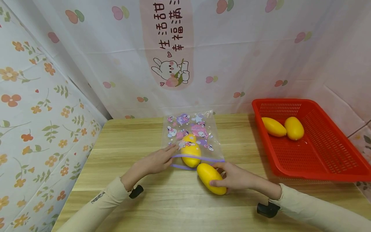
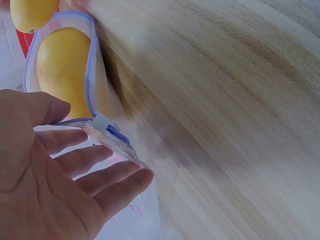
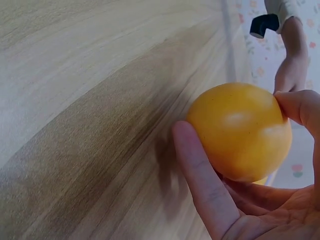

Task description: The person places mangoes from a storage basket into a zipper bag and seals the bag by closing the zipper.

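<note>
The left hand (image 1: 159, 160) pinches the bag (image 1: 200, 131), seemingly so it gapes toward the yellow fruit (image 1: 209, 178) the right hand (image 1: 236, 176) grips.

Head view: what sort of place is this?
Probably a makeshift indoor work corner: a wooden table, printed cloth hanging behind it, plus a red basket and yellow fruit.

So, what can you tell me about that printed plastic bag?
The bag looks like thin, clear plastic printed with pink and purple cartoons. It lies on the wooden table, its purple-edged mouth open on the near side, with a pale slider. Inside is at least one yellow fruit-like object. The left hand holds the mouth's left side.
</note>
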The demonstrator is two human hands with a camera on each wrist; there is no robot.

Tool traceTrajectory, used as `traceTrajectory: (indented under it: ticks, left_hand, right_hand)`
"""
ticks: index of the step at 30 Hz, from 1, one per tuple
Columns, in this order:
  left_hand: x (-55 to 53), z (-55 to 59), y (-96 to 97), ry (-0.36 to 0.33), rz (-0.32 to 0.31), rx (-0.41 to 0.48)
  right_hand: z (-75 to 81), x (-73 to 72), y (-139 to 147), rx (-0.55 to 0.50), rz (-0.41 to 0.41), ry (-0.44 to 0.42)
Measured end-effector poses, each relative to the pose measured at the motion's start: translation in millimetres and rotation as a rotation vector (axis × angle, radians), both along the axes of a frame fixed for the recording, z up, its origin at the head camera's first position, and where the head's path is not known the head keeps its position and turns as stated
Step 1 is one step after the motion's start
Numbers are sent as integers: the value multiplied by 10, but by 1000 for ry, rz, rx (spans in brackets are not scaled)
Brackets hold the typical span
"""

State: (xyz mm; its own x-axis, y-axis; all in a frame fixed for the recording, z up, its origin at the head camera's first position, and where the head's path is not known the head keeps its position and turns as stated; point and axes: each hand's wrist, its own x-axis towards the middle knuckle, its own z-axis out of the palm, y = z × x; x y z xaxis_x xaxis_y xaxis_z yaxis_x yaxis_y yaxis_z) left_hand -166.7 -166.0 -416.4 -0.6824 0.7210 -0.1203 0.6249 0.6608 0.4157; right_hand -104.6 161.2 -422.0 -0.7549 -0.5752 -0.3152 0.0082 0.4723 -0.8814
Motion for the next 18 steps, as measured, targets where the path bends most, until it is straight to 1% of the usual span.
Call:
traceTrajectory:
  ticks: [11,18]
  left_hand:
    - [-7,-3,9,3,-2,-6]
    - [5,6,5,6,-1,0]
  right_hand:
    - [-1,11,-43,21,-40,-19]
    - [-1,14,-85,18,-37,-28]
